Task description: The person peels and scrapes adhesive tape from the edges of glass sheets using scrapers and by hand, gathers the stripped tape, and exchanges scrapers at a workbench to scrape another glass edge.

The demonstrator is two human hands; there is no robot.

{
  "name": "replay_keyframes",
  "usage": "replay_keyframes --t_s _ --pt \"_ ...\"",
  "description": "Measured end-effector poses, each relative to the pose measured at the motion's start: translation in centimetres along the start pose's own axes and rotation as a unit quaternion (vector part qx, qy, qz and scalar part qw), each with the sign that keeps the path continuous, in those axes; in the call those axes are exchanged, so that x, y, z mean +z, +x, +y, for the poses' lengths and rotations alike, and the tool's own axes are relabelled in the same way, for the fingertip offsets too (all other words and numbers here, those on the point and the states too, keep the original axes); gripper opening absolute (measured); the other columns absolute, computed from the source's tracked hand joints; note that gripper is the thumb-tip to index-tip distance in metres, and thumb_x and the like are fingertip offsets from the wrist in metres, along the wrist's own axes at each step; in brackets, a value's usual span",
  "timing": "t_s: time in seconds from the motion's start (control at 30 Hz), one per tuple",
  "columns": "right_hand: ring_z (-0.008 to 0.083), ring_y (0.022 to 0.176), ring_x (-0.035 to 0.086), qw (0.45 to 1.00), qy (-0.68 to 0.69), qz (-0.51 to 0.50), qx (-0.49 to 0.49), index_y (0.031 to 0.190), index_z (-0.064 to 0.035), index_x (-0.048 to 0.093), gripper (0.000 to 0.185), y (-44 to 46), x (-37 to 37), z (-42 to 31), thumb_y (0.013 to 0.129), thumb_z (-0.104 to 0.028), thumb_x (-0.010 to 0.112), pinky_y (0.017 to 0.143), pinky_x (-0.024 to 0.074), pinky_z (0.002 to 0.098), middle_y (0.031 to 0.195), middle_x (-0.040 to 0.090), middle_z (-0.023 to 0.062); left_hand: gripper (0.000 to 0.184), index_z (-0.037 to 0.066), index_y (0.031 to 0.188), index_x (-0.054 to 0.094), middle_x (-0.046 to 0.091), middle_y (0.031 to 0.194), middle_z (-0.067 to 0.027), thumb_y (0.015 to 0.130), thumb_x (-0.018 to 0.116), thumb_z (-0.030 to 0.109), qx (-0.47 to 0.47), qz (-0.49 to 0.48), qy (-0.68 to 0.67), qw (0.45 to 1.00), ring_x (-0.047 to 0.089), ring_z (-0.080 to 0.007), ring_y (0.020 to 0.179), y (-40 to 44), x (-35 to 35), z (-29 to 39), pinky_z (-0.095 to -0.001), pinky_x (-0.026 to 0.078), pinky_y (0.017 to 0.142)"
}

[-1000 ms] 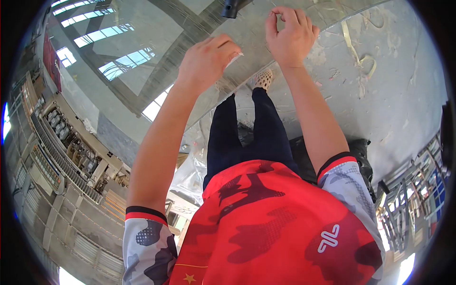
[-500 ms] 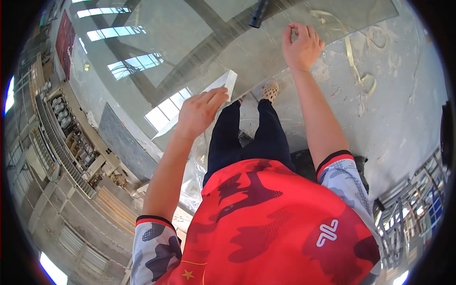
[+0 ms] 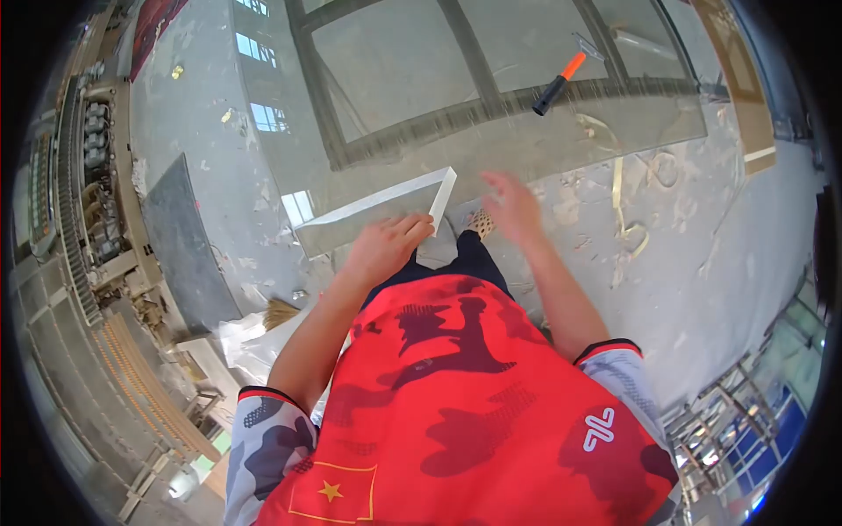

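My left hand (image 3: 386, 250) is closed on the near end of a white strip (image 3: 377, 202). The strip bends sharply at a corner and runs back along the left, over the edge of a large glass sheet (image 3: 395, 70). To its right, my right hand (image 3: 516, 210) is in the air, slightly blurred. Its fingers look apart, and I see nothing in them. A scraper (image 3: 561, 81) with a black and orange handle lies on the glass, beyond my right hand.
Yellowish strap pieces (image 3: 617, 197) lie on the stained floor at right. A dark flat panel (image 3: 189, 241), a broom head (image 3: 279, 313) and clear plastic (image 3: 250, 340) are at left. Roller machinery (image 3: 79, 210) lines the far left. Metal racks (image 3: 719, 438) stand at lower right.
My view has shifted, bringing the whole scraper into sight. My right hand has come in toward my left, its fingers opening from a curl. My left hand stays at the white strip.
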State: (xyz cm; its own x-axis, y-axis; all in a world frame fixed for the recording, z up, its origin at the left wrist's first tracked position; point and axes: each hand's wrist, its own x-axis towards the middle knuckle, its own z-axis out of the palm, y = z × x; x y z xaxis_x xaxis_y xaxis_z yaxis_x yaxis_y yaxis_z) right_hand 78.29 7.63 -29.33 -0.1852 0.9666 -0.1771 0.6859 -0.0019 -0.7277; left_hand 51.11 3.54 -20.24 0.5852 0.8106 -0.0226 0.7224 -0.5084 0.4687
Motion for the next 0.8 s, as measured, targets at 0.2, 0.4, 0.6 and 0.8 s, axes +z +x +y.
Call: replay_keyframes --t_s 0.2,0.4,0.6,0.8 --pt "0.0318 0.105 0.064 0.996 -0.062 -0.019 -0.069 0.129 -0.0186 0.061 0.048 -3.4 6.8 -9.8 0.082 -0.021 0.071 0.084 0.0532 0.0445 0.116 0.065 0.0098 0.015 0.011 0.101 0.063 0.068 0.117 0.0000 0.087 0.060 0.011 0.029 0.037 -0.026 0.999 0.069 -0.0188 0.096 -6.5 -2.5 -2.5 -0.0322 0.055 0.077" --pt "0.0265 0.087 0.065 0.982 -0.126 0.010 -0.143 0.124 -0.0183 0.065 0.046 -4.1 10.1 -13.6 0.079 -0.015 0.073 0.076 0.0509 0.0417 0.100 0.065 0.0046 0.018 0.011 0.104 0.063 0.068 0.116 -0.0001 0.086 0.059 0.011 0.045 0.008 -0.049 0.998 0.068 -0.0169 0.096 -10.4 -5.8 -4.2 -0.0321 0.054 0.078" --pt "0.0231 0.079 0.064 0.947 -0.191 0.020 -0.258 0.119 -0.0158 0.069 0.044 -4.8 9.4 -18.9 0.076 -0.011 0.072 0.069 0.0485 0.0378 0.092 0.067 0.0030 0.024 0.011 0.106 0.063 0.067 0.114 -0.0021 0.082 0.064 0.012 0.062 0.125 -0.100 0.985 0.068 -0.0176 0.087 -14.0 -8.9 -5.0 -0.0316 0.053 0.071" --pt "0.0202 0.075 0.062 0.933 -0.192 0.043 -0.302 0.114 -0.0101 0.070 0.037 -5.7 9.0 -23.1 0.077 -0.015 0.073 0.070 0.0461 0.0355 0.083 0.064 0.0018 0.044 0.009 0.122 0.065 0.069 0.117 -0.0066 0.079 0.066 0.000 -0.034 0.226 -0.181 0.957 0.070 -0.0226 0.085 -17.2 -10.2 -5.8 -0.0337 0.057 0.068"
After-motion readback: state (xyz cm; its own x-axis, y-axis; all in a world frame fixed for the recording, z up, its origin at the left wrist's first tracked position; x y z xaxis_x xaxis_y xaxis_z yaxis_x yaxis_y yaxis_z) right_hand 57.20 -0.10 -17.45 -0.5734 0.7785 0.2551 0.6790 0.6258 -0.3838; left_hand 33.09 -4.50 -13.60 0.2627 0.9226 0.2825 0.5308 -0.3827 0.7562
